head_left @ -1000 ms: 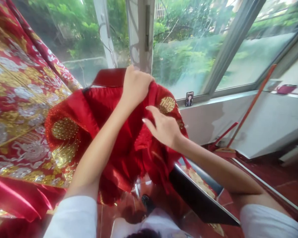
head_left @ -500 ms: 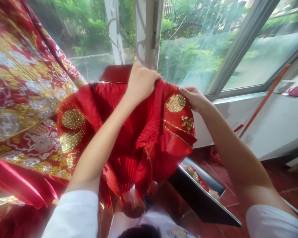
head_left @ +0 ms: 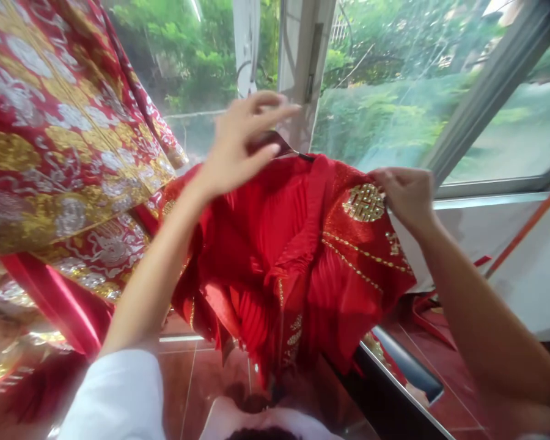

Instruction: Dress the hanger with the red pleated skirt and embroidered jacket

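A red garment (head_left: 293, 256) with gold embroidery hangs in front of me on a hanger (head_left: 279, 143) by the window. My left hand (head_left: 238, 143) is raised over the hanger's top at the collar, fingers spread apart and only lightly touching it. At the garment's right shoulder, beside a round gold emblem (head_left: 364, 203), my right hand (head_left: 406, 195) is closed on the fabric's edge.
A large red and gold brocade cloth (head_left: 59, 159) hangs at the left. The window frame (head_left: 302, 55) is right behind the garment, greenery outside. A dark tray or case edge (head_left: 394, 391) lies low at the right on a red tiled floor. An orange pole (head_left: 527, 226) leans at the right wall.
My left hand has let go of the collar and opened its fingers above the hanger. My right hand went from the garment's front to its right shoulder edge. The view has shifted right.
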Available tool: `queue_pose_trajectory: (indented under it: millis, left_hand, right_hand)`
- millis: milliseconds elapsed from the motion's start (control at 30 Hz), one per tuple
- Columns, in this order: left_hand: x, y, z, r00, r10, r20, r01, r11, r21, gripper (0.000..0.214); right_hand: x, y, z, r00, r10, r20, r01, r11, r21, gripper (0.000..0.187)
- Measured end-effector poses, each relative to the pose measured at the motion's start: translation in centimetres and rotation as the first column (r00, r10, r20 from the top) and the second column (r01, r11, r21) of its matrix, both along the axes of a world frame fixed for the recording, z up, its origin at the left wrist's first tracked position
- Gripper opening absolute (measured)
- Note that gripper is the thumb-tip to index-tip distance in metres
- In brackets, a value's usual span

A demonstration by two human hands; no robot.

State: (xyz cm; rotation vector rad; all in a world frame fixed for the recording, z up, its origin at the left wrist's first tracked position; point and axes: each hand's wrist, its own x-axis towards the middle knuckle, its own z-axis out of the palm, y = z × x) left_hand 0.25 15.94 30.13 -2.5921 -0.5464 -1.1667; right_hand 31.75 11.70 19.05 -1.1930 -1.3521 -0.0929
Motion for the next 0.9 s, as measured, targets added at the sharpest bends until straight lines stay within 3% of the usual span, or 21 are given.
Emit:
queue_pose_trajectory:
  millis: [100,133,200,267,367,533,633,900]
  left_hand:
    - [-8.0,1.5,0.2,0.985,0.129,0.114,-0.106,0.977,-0.183,0.057]
    - [-10.3,2.2,0.0,0.979,0.178,0.103,-0.139,0.941,-0.309,0.06]
    - [-13.4,3.4,-0.9,0.983,0.185,0.001,-0.149,0.795,-0.588,0.065]
    - [-14.5,4.2,-1.8,0.986,0.166,-0.016,-0.132,0.716,-0.686,0.065]
    - [-13.9,4.4,-2.9,0.986,0.161,0.045,-0.092,0.746,-0.659,0.056]
    - [-12.7,4.1,-4.1,0.948,0.224,0.227,-0.071,0.843,-0.533,0.038]
    - [-12.4,4.1,-4.8,0.892,0.263,0.367,-0.073,0.886,-0.458,0.033]
    - [-9.7,3.8,-3.8,0.791,0.275,0.547,-0.079,0.932,-0.355,0.026]
  right_hand:
    - [-1.2,-1.7,2.1,0.976,0.113,0.186,-0.127,0.99,0.067,0.033]
    - [-1.7,-2.0,3.0,0.938,0.152,0.311,-0.174,0.984,0.043,0.04]
    - [-2.6,-1.8,4.6,0.83,0.232,0.507,-0.235,0.97,-0.059,0.059]
    - [-3.2,-0.9,5.7,0.762,0.313,0.567,-0.253,0.95,-0.183,0.069]
    - [-3.8,0.6,6.3,0.745,0.342,0.572,-0.239,0.938,-0.25,0.067]
    - [-5.5,1.1,5.6,0.807,0.217,0.55,-0.195,0.976,-0.099,0.033]
    - [-6.4,1.2,5.2,0.855,0.198,0.479,-0.194,0.979,-0.057,0.024]
    - [-7.9,2.5,5.6,0.93,0.185,0.318,-0.199,0.98,0.012,0.022]
